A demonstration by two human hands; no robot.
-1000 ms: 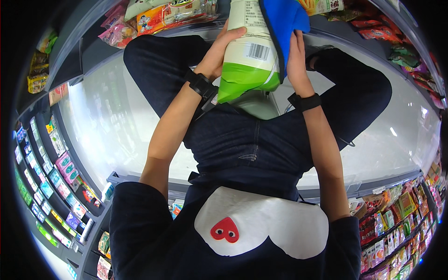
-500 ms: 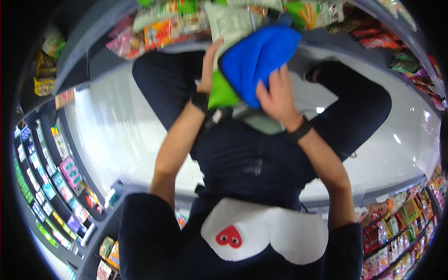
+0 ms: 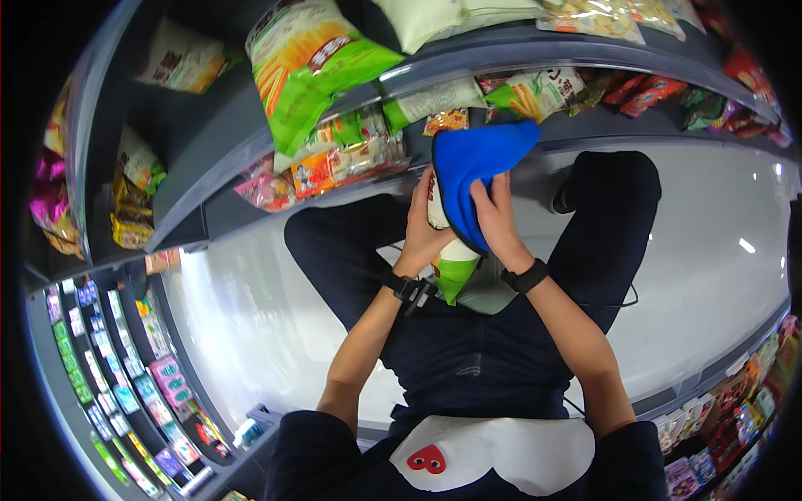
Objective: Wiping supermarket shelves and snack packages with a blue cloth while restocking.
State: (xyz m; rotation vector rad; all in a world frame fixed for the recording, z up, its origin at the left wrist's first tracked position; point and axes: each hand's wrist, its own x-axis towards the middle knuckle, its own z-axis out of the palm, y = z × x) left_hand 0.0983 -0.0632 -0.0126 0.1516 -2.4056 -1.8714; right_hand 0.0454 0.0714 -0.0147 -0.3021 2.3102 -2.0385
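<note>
1. Bag [image 3: 456, 274]: between both hands, partly under the blue cloth [image 3: 468, 163].
2. Left hand [image 3: 424, 234]: curled around the bag's left side.
3. Right hand [image 3: 501, 224]: clasping the cloth.
4. Shelf [image 3: 576, 53]: beyond, holding snack packets [image 3: 305, 58].

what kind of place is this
Most likely a shop, perhaps a convenience store or supermarket: snack bags lie along the grey shelf ahead, colourful packets fill racks at lower right, and packaged goods stand in rows at left.
</note>
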